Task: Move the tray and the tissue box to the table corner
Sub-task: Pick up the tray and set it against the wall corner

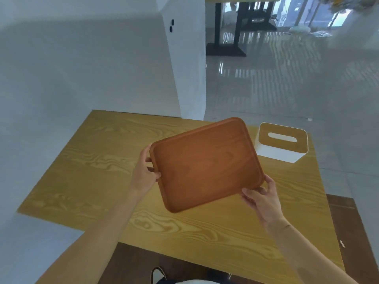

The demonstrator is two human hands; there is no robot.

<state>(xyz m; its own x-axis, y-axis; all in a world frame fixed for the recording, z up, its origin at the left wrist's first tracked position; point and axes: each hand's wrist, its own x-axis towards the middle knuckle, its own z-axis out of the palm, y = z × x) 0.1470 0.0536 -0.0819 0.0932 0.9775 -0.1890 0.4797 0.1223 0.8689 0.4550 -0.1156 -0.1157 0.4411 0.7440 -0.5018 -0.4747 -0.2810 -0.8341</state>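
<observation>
Table (86,181) of pale yellow wood grain fills the lower view, with a white wall along its left edge and far left corner, and glossy floor past its right edge. Above the table's middle, a tray (207,165) of reddish-brown wood is held off the surface, tilted and turned at an angle, its shallow rim showing all round. Nothing lies on it. A box (282,142), white with a wooden top and a slot for tissues, sits at the far right corner, just beside the tray's far edge; whether the two touch cannot be told.

The left hand (144,173) is closed on the tray's left edge, thumb on top and fingers curled beneath. The right hand (261,196) is closed on the near right corner in the same way.

The tray looks stiff and light, with a smooth finish that may slip, so opposite edges seem the right hold. The box looks rigid and light, best taken by its sides.
</observation>
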